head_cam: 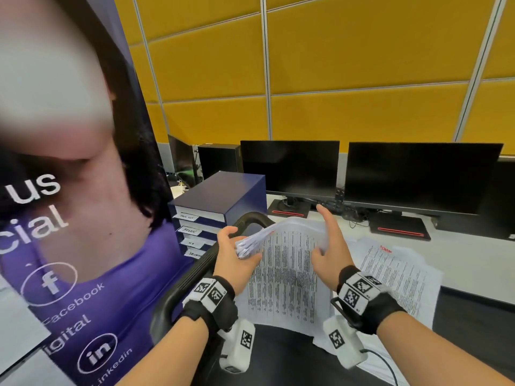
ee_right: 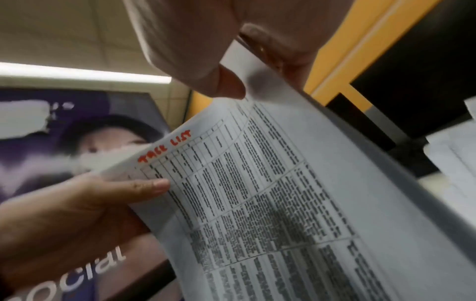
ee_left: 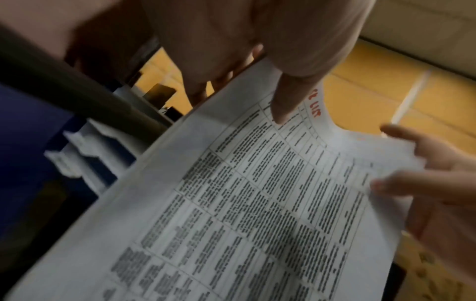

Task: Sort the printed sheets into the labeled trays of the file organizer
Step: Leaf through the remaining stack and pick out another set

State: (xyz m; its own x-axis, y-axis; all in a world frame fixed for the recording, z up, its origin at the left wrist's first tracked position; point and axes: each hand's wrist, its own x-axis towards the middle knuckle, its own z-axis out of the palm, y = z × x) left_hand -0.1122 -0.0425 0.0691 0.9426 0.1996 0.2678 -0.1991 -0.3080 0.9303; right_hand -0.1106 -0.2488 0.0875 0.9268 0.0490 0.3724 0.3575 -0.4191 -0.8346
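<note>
A stack of printed sheets (head_cam: 284, 274) is held up in front of me over the chair. Its top page is a dense table headed "TASK LIST" (ee_right: 165, 148) in red. My left hand (head_cam: 237, 252) grips the stack's upper left corner, with the thumb (ee_left: 283, 101) on the page and the fingers underneath. At the stack's right edge my right hand (head_cam: 324, 247) pinches it, thumb (ee_right: 226, 85) on top and index finger pointing up. The navy file organizer (head_cam: 223, 196) stands on the desk to the left, with several labeled trays (head_cam: 189, 230) facing me.
A second pile of printed sheets (head_cam: 398, 274) lies on the white desk (head_cam: 473, 263) at right. Dark monitors (head_cam: 289, 165) line the back of the desk. A black chair frame (head_cam: 192, 277) curves below my left hand. A tall purple banner (head_cam: 83, 246) fills the left side.
</note>
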